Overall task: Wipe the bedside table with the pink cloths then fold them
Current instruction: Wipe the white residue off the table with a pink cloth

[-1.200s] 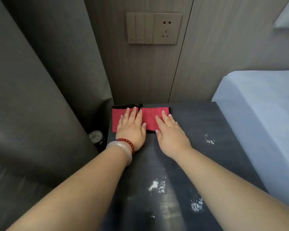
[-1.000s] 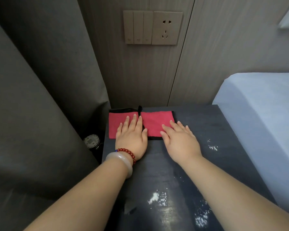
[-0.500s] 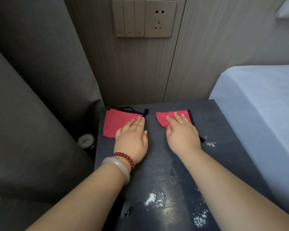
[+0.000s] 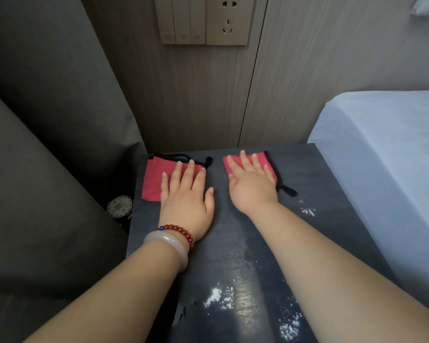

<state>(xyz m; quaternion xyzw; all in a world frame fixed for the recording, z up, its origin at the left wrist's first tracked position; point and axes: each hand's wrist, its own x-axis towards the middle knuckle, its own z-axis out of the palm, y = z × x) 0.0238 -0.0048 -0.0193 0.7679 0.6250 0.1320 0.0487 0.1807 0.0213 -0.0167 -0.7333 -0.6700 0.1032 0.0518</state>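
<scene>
Both palms are down flat, fingers spread: the left hand (image 4: 186, 196) presses the left pink cloth (image 4: 156, 179), the right hand (image 4: 252, 185) covers the right pink cloth (image 4: 233, 162), both at the far edge of the bedside table (image 4: 320, 184). A second ago the cloths touched; now they sit apart, with white powder (image 4: 218, 297) near the front.

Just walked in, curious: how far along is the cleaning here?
Midway. In hand: left hand and right hand each press a pink cloth flat on the bedside table. Left: white powder near the front edge is unwiped, and neither cloth looks folded up.
</scene>
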